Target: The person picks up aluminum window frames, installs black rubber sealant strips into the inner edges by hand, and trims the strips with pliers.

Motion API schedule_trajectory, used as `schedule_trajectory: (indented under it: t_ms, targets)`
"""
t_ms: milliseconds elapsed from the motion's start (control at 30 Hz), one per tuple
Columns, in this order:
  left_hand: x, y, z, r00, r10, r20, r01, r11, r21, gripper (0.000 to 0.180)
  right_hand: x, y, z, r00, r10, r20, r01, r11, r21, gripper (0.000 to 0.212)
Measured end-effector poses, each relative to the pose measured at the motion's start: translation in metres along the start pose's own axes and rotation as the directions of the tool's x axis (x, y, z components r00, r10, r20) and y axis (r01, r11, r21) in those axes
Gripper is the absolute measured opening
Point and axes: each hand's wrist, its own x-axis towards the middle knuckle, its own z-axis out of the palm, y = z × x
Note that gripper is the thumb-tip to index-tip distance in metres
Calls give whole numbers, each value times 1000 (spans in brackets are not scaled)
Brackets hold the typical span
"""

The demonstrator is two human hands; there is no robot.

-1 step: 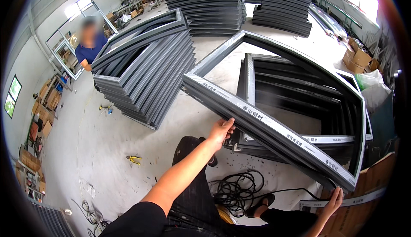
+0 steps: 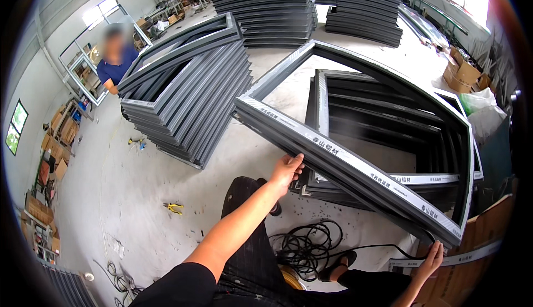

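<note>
A dark grey rectangular window frame with pale printed film lies tilted across a lower stack of similar frames. My left hand is closed on the underside of its near rail, around the middle. At the near right corner, my right hand pinches a black flexible strip against the frame's edge. The strip trails left over the floor to a loose tangled coil by my feet. Where the strip meets the frame, my fingers partly hide it.
Another tall frame stack stands to the left, with more stacks behind. Yellow-handled pliers lie on the floor. A person is beyond the left stack. Cardboard sits at the lower right, and a carton farther back.
</note>
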Motion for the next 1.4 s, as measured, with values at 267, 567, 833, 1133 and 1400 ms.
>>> schedule_trajectory:
  t_ms: [267, 567, 833, 1133, 1400]
  targets:
    - [21, 23, -34, 999, -6, -49, 8, 999, 39, 31, -17, -4, -7, 971, -226, 73, 233, 847, -478, 29]
    - [89, 64, -115, 981, -147, -127, 114, 965, -238, 37, 5, -73, 3, 781, -549, 298, 569, 428, -703, 18]
    - [162, 77, -127, 982, -108, -158, 61, 959, -277, 38, 47, -83, 43, 920, -130, 369, 328, 770, -547, 25]
    - [131, 59, -50, 987, -84, 138, 127, 930, -346, 19, -21, -135, 80, 919, -168, 357, 351, 761, -546, 22]
    - [86, 34, -22, 994, -8, 110, 26, 986, -165, 19, -32, -141, 79, 903, -192, 385, 383, 766, -516, 26]
